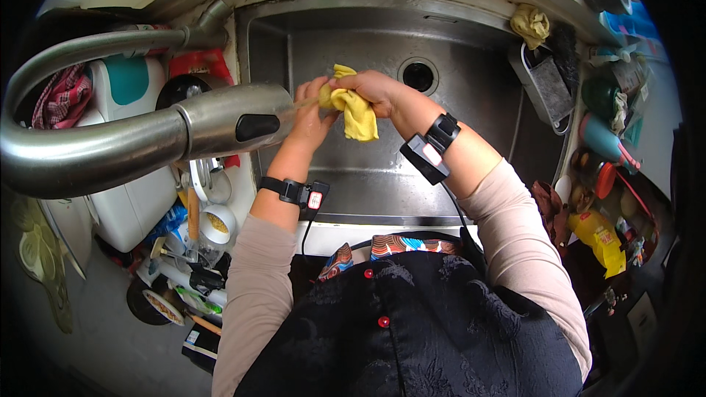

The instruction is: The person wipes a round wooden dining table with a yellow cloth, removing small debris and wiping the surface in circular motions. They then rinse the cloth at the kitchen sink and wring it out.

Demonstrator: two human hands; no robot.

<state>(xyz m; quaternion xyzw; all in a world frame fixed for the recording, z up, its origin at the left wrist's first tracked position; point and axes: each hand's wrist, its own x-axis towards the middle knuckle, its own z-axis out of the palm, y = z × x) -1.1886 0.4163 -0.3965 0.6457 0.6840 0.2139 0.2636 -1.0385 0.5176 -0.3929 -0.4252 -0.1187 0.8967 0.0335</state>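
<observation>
Over the stainless steel sink [441,184], both of my hands grip a bunched yellow cloth [357,114]. My left hand [312,114] is closed round its left part, close to the spray head of the faucet [250,121]. Closed over the upper right part is my right hand [373,90]. A loose end of the cloth hangs down between the two hands. Some fingers are hidden by the cloth. Whether water is running I cannot tell for sure.
The drain [418,75] lies just right of my hands. A grey caddy [542,84] hangs on the sink's right wall, with another yellow cloth [530,26] above it. Cups and utensils crowd the left counter, beside a white appliance [132,169]. A yellow packet [597,239] lies at right.
</observation>
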